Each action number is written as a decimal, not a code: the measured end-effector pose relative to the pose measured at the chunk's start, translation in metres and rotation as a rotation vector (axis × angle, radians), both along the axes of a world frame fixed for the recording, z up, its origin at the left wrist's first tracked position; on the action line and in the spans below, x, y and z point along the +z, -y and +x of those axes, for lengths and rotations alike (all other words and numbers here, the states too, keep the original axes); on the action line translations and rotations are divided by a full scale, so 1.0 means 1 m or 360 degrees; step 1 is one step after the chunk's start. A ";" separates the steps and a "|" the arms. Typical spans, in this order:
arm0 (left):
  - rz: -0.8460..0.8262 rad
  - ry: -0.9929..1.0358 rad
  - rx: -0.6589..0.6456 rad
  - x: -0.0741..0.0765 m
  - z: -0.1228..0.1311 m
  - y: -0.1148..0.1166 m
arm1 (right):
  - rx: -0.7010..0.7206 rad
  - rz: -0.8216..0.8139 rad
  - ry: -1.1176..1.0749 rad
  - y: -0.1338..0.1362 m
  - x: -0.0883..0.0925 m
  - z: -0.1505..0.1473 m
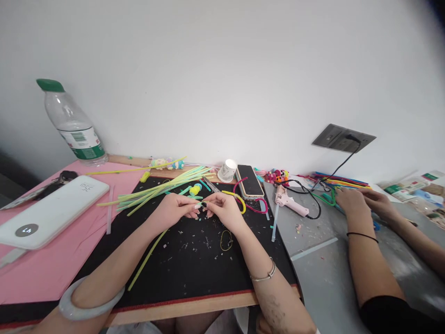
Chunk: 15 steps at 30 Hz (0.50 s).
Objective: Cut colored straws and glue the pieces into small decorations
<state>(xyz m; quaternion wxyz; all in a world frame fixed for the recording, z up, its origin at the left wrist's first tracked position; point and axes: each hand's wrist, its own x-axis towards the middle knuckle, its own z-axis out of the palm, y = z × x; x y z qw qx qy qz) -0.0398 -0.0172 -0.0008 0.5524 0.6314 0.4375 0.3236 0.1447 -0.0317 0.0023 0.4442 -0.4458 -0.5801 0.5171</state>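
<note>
My left hand (pixel 177 208) and my right hand (pixel 224 208) meet over the black mat (pixel 194 273), thumbs and fingers pinched together. Between the fingertips shows a bit of a small green pipe cleaner piece (pixel 200 204), mostly hidden by the fingers. Just behind it lies a small yellow and blue pipe cleaner figure (pixel 195 189). A loose yellow-green pipe cleaner (pixel 148 260) runs out from under my left hand; whether it is held cannot be seen. A bundle of yellow and green pipe cleaners (pixel 139 197) rests beyond my left wrist. Bent yellow (pixel 239 202) and magenta pipe cleaners (pixel 259 208) lie by my right hand.
A power bank (pixel 55 208) and a bottle (pixel 78 125) stand left on pink sheeting (pixel 83 222). Behind are a paper cup (pixel 227 170) and a phone (pixel 249 181). To the right are a corded glue gun (pixel 290 202) and another person's hands (pixel 361 204).
</note>
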 end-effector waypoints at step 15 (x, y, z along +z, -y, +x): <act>0.0317 -0.0269 -0.0069 0.007 0.005 0.005 | -0.0284 0.0449 0.0561 0.001 0.002 0.007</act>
